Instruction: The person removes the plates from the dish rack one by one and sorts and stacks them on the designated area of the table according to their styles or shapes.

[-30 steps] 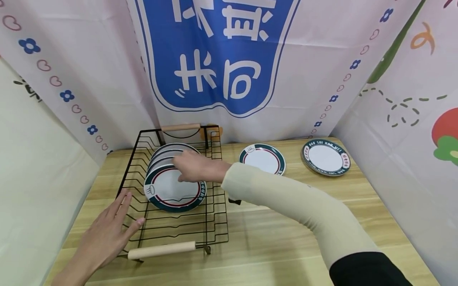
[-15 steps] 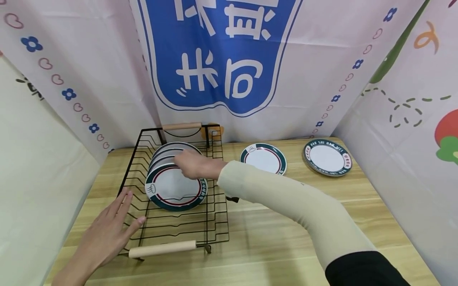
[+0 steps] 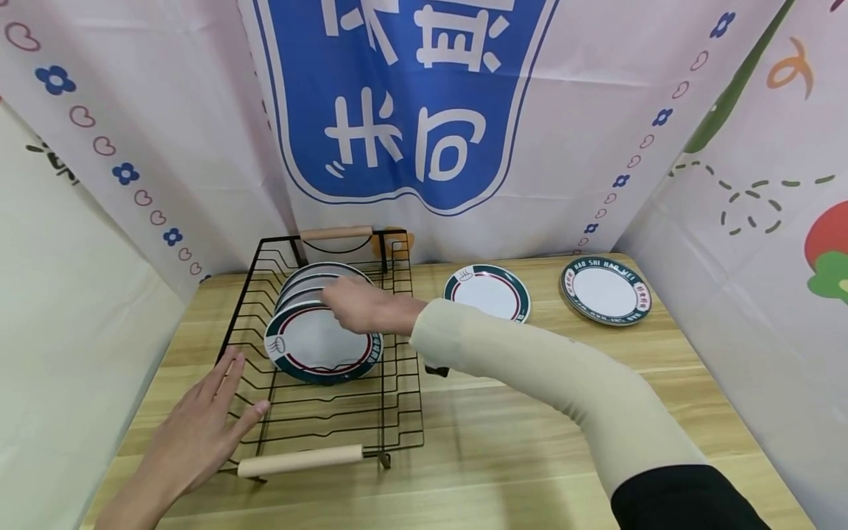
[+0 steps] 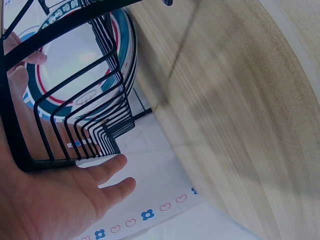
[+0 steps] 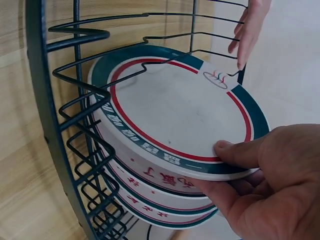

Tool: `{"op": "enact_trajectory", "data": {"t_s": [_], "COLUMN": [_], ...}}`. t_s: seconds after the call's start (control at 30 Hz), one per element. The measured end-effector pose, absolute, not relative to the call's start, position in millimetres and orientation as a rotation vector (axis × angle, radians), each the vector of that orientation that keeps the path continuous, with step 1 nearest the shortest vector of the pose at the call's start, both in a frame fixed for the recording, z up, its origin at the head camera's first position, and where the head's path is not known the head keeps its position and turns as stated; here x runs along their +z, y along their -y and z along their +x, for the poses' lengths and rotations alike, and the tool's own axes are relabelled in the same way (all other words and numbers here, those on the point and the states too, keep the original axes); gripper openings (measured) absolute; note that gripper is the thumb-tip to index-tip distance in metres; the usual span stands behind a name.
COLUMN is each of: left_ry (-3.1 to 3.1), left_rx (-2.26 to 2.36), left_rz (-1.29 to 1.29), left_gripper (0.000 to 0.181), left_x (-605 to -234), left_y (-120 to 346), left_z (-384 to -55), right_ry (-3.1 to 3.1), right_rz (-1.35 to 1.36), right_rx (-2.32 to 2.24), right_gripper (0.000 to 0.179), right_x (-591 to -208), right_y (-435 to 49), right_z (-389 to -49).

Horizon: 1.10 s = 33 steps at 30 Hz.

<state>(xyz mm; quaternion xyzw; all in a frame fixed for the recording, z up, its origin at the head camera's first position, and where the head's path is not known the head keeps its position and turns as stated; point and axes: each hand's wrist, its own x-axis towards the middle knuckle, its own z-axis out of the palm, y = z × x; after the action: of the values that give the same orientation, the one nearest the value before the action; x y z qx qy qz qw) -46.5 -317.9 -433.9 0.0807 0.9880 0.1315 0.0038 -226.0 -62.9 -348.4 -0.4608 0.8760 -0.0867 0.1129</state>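
Note:
A white plate with a dark green rim and red ring point(image 3: 318, 340) leans at the front of several similar plates point(image 5: 175, 201) in a black wire dish rack point(image 3: 232, 324). My right hand point(image 3: 361, 305) pinches this front plate at its upper edge. In the right wrist view, the thumb of my right hand point(image 5: 287, 175) lies on the plate's face, with fingers behind the rim. My left hand point(image 3: 195, 430) rests at the rack's left side with fingers spread. In the left wrist view, the rack's black rail crosses the palm of my left hand point(image 4: 55, 205).
Right of the rack, a similar plate point(image 3: 486, 293) lies on the wooden table point(image 3: 503, 449), partly covered by my right sleeve point(image 3: 530, 368). Farther right is a small stack of green-rimmed plates point(image 3: 604, 291). Wooden handles point(image 3: 299, 462) cap the rack's ends. A printed cloth point(image 3: 563, 147) hangs behind.
The front plate has tilted a little, its lower edge rising and its left edge shifting slightly left. My right hand keeps its pinch nearly in place. My left hand stays put.

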Motion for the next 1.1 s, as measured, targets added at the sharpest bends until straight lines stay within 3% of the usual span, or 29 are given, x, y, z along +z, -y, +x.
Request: {"op": "enact_trajectory", "data": {"t_s": [0.53,0.7,1.1], "left_ry": [-3.115,-3.093,-3.133], "left_rx": [0.429,0.426,0.439], "left_rz": [0.265,0.248,0.276], "left_gripper": [0.090,0.090,0.089], "left_x": [-435.3,-436.0,-440.1], "left_y": [317.1,318.3,319.6], "left_z": [-46.5,-47.2,-46.3], "right_ry": [-2.738,-2.797,-2.892], "right_rz": [-1.281,-1.233,-1.043], "right_rx": [-0.522,-0.611,-0.869], "right_gripper": [0.019,0.012,0.019], "right_x": [-294.8,-279.2,-262.4], "right_y": [24.7,1.3,-70.0], "right_z": [-218.7,-218.2,-230.2]}}
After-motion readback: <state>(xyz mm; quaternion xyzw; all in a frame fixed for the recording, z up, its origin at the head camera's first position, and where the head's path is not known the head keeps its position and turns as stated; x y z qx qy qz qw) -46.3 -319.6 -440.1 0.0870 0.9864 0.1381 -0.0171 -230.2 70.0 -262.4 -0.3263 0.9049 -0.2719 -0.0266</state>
